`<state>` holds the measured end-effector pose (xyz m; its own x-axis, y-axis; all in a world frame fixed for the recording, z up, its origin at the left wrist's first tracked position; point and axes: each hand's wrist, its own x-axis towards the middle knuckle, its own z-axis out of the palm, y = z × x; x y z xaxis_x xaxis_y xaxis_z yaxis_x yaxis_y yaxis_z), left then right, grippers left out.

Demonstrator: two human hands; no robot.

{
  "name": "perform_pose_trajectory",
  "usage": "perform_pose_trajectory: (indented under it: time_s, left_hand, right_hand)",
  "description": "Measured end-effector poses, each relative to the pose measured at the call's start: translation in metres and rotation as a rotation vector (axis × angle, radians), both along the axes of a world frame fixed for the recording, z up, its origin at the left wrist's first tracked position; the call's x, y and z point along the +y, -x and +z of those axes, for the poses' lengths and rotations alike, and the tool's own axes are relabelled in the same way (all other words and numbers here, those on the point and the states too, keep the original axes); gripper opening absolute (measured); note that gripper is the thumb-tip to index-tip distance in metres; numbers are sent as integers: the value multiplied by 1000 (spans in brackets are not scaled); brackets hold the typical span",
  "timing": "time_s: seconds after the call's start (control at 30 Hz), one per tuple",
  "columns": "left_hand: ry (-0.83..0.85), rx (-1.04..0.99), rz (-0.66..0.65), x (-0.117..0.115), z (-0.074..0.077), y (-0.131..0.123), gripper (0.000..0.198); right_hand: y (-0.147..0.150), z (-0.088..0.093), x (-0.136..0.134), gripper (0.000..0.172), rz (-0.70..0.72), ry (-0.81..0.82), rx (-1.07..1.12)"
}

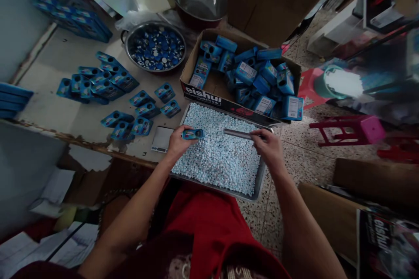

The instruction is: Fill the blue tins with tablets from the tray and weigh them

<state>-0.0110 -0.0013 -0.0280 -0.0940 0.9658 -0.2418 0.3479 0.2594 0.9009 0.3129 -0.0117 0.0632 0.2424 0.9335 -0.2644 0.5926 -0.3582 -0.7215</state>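
Pinches one small blue box (pixel 191 134) between the thumb and fingers of the left hand (pixel 177 144), above the left part of one metal tray (pixel 261 177), with one dark round hole showing at the far end. Grips one narrow metal strip (pixel 237 134) by its end in the closed fingers of the right hand (pixel 269 146), pointing inward over the same tray; cannot tell whether touching the countless pale blue pellets (pixel 214 165) heaped there. Just left of the tray, one small scale (pixel 162 137) on the table (pixel 46 83). Farther left, about seven loose boxes (pixel 147 110) in a scattered group, then a tighter cluster (pixel 108 85) too overlapped to count. Behind the tray, one open carton (pixel 225 107) full of similar boxes, too jumbled for a sure count. Beyond the loose boxes, two metal bowls: a handled bowl (pixel 157 70) of many blue and silver caps (pixel 157 48), and a deeper bowl (pixel 198 2) near it. On the speckled floor (pixel 291 148) to the right, one pink stool (pixel 350 130).
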Motion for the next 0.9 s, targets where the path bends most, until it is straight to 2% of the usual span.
perform_pose_trajectory:
  time_s: [0.07,0.1,0.2,0.23,0.3,0.37,0.5,0.63,0.73,0.83,0.9]
  left_hand:
    - [55,-104,20,-1,-4,3,46]
    - [72,-132,13,-1,-5,3,46]
    - [87,-140,-8,-2,-3,3,46]
    - [85,-119,-9,-3,-1,2,46]
    - [76,-41,-20,-3,4,2,45]
    - [51,83,-54,-3,10,3,43]
    - [-57,369,-156,-1,22,1,39]
    - [-106,417,-217,1,26,-5,38]
    - [-122,415,-221,2,23,-8,38]
    - [-108,407,-192,2,18,-9,37]
    - [-89,357,-161,0,13,-8,36]
  right_hand:
    - [-31,-40,-16,32,-259,120,130]
    - [-38,-61,-23,34,-339,184,220]
    - [-28,-111,-35,38,-377,320,434]
    - [-19,-120,-36,39,-362,347,487]
    - [-3,-128,-37,39,-350,385,575]
    - [3,-120,-37,40,-351,406,628]
    - [-2,-82,-33,44,-285,459,785]
    - [13,-48,-11,36,-146,383,851]
    - [37,-29,10,28,-41,267,668]
    - [68,-4,22,17,133,73,252]
    - [91,18,22,19,298,-42,-59]
